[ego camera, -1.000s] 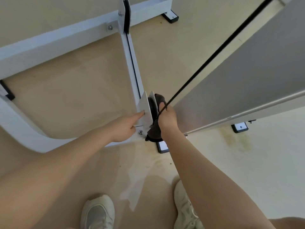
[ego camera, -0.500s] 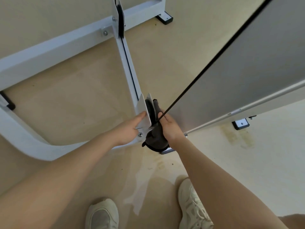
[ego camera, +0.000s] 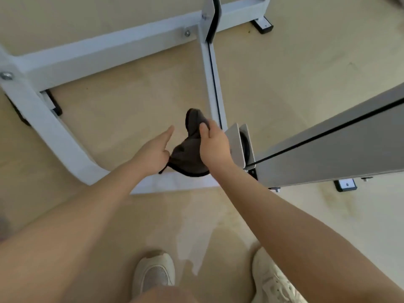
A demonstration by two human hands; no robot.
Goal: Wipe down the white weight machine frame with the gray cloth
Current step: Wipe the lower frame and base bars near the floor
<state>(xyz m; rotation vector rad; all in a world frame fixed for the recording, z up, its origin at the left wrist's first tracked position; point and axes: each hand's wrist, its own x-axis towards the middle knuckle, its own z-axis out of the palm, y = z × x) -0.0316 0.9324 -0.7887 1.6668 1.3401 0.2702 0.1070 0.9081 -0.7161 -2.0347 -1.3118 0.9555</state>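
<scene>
Nearest the camera: two pale sneakers (ego camera: 155, 275) planted on the beige floor (ego camera: 122, 110), a bare knee at the bottom edge. Both forearms reach forward and down, converging over the base of the frame.

Right hand (ego camera: 215, 147): back of hand up, fingers curled over and thumb pressed against the gray cloth (ego camera: 190, 156), gripping it. Cloth bunched, hanging below the hand, its lower edge over the near curved rail of the white frame (ego camera: 65, 141); whether it touches the rail I cannot tell.

Left hand (ego camera: 154, 150): index finger extended forward, remaining fingers folded in against the cloth's left edge; whether they pinch it is unclear.

Just right of the right hand: paired white pulley plates (ego camera: 237, 145), black cable (ego camera: 328, 133) running up right.

Farther: center rail and rear crossbar, black feet.
</scene>
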